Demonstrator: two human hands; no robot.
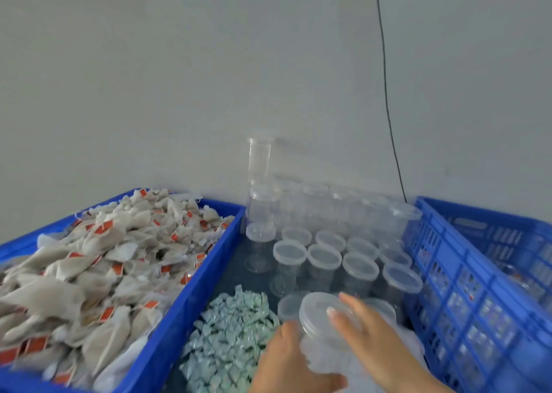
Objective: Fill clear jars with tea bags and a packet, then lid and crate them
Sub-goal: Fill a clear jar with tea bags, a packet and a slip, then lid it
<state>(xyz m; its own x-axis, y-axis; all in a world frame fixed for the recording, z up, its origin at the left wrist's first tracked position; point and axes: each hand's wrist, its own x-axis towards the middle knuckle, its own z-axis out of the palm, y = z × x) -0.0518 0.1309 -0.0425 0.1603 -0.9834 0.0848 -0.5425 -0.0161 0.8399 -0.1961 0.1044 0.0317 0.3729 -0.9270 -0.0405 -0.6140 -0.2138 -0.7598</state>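
Observation:
A clear lidded jar [321,324] is tilted low in the middle, held between both hands. My left hand [286,362] grips its body from below left. My right hand [367,336] lies over its lid and right side with fingers curved round it. Left of the jar is a pile of small pale-green packets [230,336]. A blue crate [191,288] on the left is heaped with tea bags [89,270] bearing red tags. Several clear lidded jars [324,258] stand in rows behind my hands.
A blue slotted crate [466,273] stands at the right, its contents blurred. Taller stacked clear jars [260,183] rise against the grey wall. A black cable [388,100] runs down the wall behind the jars.

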